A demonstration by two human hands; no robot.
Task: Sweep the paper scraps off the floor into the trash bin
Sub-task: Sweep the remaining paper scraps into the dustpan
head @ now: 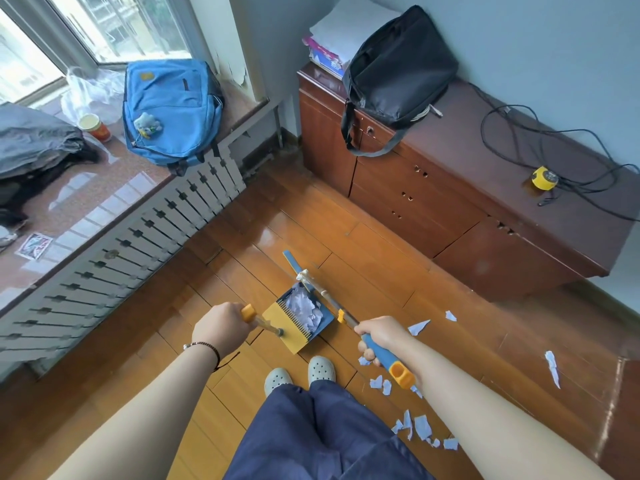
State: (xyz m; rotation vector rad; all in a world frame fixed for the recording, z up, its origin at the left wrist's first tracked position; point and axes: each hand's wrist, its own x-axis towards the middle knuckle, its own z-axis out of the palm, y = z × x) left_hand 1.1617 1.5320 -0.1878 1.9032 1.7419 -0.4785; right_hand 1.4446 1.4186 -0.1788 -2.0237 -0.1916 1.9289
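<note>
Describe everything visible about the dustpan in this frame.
The dustpan is plastic, with a dark blue tray, a yellow top panel and a row of comb teeth across its mouth. A pile of white paper scraps lies inside it. It sits low over the wooden floor, just ahead of the person's shoes. A long handle with a yellow end rises from the yellow panel, gripped by the left hand.
</note>
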